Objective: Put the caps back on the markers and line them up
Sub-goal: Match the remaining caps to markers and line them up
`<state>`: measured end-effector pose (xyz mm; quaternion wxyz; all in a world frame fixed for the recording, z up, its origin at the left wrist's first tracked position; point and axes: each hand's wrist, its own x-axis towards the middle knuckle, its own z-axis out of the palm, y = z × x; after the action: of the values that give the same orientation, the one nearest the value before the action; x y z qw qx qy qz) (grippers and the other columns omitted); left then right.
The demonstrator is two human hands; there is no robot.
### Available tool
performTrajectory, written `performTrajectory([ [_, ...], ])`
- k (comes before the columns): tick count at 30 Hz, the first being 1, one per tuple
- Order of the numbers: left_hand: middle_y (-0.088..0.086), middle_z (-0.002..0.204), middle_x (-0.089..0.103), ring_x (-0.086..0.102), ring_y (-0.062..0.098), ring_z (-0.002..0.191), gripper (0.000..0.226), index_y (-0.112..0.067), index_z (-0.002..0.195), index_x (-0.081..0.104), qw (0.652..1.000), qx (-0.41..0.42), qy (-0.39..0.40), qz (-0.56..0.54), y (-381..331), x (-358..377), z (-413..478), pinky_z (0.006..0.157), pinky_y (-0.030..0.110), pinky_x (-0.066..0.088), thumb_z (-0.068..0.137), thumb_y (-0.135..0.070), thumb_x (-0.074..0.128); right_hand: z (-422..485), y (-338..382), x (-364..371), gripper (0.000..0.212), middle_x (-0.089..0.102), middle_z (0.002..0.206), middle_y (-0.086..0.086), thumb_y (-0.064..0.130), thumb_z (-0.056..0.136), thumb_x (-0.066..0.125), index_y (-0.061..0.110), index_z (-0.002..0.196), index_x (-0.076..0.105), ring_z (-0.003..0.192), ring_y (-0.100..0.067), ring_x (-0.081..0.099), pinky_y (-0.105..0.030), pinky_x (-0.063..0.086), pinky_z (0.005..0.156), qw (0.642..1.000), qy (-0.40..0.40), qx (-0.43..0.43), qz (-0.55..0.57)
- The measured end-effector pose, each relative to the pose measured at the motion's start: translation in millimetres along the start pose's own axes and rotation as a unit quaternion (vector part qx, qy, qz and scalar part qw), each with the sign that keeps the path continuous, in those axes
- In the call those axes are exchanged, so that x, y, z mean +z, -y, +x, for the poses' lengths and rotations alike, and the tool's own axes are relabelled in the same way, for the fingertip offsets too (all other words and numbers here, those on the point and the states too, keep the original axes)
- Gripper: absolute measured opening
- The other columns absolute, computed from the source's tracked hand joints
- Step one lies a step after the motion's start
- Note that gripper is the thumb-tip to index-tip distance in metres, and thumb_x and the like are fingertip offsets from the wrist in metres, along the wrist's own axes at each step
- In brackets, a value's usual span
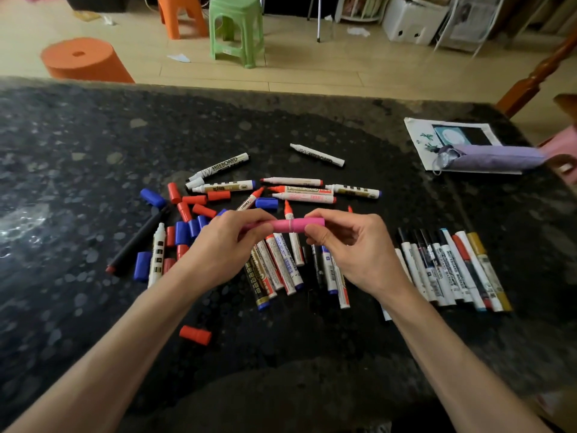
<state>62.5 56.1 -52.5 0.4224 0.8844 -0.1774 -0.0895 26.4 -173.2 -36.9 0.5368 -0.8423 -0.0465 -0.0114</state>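
Head view gives us some print to read: "WHITEBOARD" runs in large letters along a white marker [218,168] at the far side of the scatter, and "WHITEBOARD MARKER" shows on several barrels in the row of markers [452,270] laid side by side at our right. The finer print on them we cannot make out. We hold a pink marker [276,225] level above the dark stone table [78,151], crosswise in front of us, between both hands and clear of the pens beneath it. Our left hand [218,245] has its fingers curled round the barrel end, covering most of it. Our right hand [359,248] pinches the pink cap [307,224] between thumb below and forefinger above, the other fingers loosely bent behind. Cap and barrel meet at a thin seam midway between the two hands. Loose caps [184,226], red and blue, lie mixed among uncapped pens to our left, and one red cap [195,335] sits alone nearer to us.
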Motion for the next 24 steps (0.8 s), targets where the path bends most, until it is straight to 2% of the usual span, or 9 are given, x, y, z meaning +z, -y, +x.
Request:
performTrajectory([
  [3, -0.013, 0.060, 0.055, 0.046, 0.007, 0.052, 0.017, -0.036, 0.107, 0.068, 1.000, 0.000, 0.003, -0.013, 1.0, 4.0, 1.5, 0.052, 0.019, 0.035, 0.104, -0.027, 0.055, -1.8, -0.1, 0.7, 0.015, 0.079, 0.090, 0.008, 0.024, 0.095, 0.075, 0.028, 0.109, 0.078, 0.086, -0.011, 0.077, -0.033, 0.062, 0.084, 1.000, -0.007, -0.007, 0.004],
  [7, -0.005, 0.061, 0.051, 0.042, 0.006, 0.051, 0.019, -0.031, 0.109, 0.070, 0.998, 0.006, 0.013, -0.055, -4.9, 8.8, 1.4, 0.050, 0.020, 0.032, 0.104, -0.030, 0.051, -1.6, 3.8, -0.4, 0.013, 0.079, 0.094, 0.001, 0.021, 0.093, 0.077, 0.021, 0.106, 0.078, 0.087, -0.015, 0.077, -0.026, 0.059, 0.082, 0.995, -0.036, 0.023, 0.088],
  [10, 0.002, 0.068, 0.058, 0.045, 0.006, 0.052, 0.019, -0.031, 0.111, 0.070, 0.996, 0.009, 0.005, -0.086, -16.7, 17.1, 3.7, 0.049, 0.019, 0.034, 0.104, -0.033, 0.052, -2.0, 4.8, 1.3, 0.018, 0.078, 0.103, -0.001, 0.024, 0.093, 0.077, 0.018, 0.109, 0.074, 0.100, -0.016, 0.075, -0.033, 0.059, 0.092, 0.980, -0.061, 0.081, 0.171],
  [13, -0.011, 0.074, 0.064, 0.053, 0.001, 0.057, 0.024, -0.030, 0.124, 0.066, 0.993, 0.008, 0.027, -0.114, -31.5, 29.7, 6.3, 0.052, 0.016, 0.040, 0.105, -0.033, 0.052, -2.3, 0.7, -2.6, 0.023, 0.077, 0.110, -0.007, 0.023, 0.094, 0.075, 0.014, 0.115, 0.070, 0.106, -0.020, 0.074, -0.039, 0.060, 0.095, 0.963, -0.083, 0.118, 0.229],
  [16, -0.010, 0.095, 0.068, 0.063, -0.005, 0.068, 0.035, -0.027, 0.139, 0.056, 0.987, -0.014, 0.041, -0.154, -41.0, 33.1, 7.2, 0.057, 0.012, 0.045, 0.105, -0.033, 0.051, -0.4, -4.5, -24.7, 0.030, 0.078, 0.108, -0.011, 0.021, 0.095, 0.074, 0.011, 0.121, 0.064, 0.098, -0.022, 0.077, -0.033, 0.060, 0.085, 0.927, -0.165, 0.157, 0.299],
  [18, -0.009, 0.111, 0.068, 0.069, -0.006, 0.084, 0.037, -0.030, 0.142, 0.054, 0.987, -0.024, 0.027, -0.157, -42.6, 31.3, 6.5, 0.064, 0.012, 0.049, 0.105, -0.034, 0.051, -0.7, -9.8, -44.0, 0.032, 0.078, 0.104, -0.008, 0.023, 0.096, 0.073, 0.012, 0.123, 0.062, 0.094, -0.019, 0.077, -0.029, 0.058, 0.082, 0.915, -0.217, 0.180, 0.289],
  [20, -0.010, 0.115, 0.068, 0.071, -0.002, 0.093, 0.035, -0.032, 0.140, 0.056, 0.988, -0.027, 0.014, -0.151, -42.8, 30.7, 6.5, 0.073, 0.018, 0.051, 0.105, -0.034, 0.052, -2.9, -15.4, -60.5, 0.029, 0.078, 0.100, -0.002, 0.024, 0.098, 0.070, 0.015, 0.125, 0.062, 0.095, -0.016, 0.077, -0.029, 0.058, 0.083, 0.913, -0.241, 0.186, 0.273],
  [22, -0.011, 0.112, 0.070, 0.071, -0.001, 0.093, 0.030, -0.032, 0.133, 0.061, 0.989, -0.032, 0.009, -0.145, -43.7, 31.9, 5.8, 0.076, 0.023, 0.052, 0.105, -0.033, 0.052, -6.1, -21.4, -74.8, 0.026, 0.073, 0.094, 0.003, 0.026, 0.103, 0.064, 0.022, 0.129, 0.062, 0.095, -0.012, 0.074, -0.030, 0.059, 0.085, 0.916, -0.252, 0.186, 0.250],
  [24, -0.012, 0.107, 0.071, 0.070, -0.003, 0.089, 0.026, -0.033, 0.129, 0.063, 0.990, -0.038, 0.009, -0.139, -45.4, 32.7, 5.4, 0.070, 0.017, 0.049, 0.106, -0.032, 0.051, -8.7, -26.6, -89.1, 0.030, 0.069, 0.096, 0.004, 0.031, 0.106, 0.059, 0.032, 0.136, 0.059, 0.100, -0.011, 0.071, -0.033, 0.059, 0.088, 0.925, -0.259, 0.200, 0.192],
])
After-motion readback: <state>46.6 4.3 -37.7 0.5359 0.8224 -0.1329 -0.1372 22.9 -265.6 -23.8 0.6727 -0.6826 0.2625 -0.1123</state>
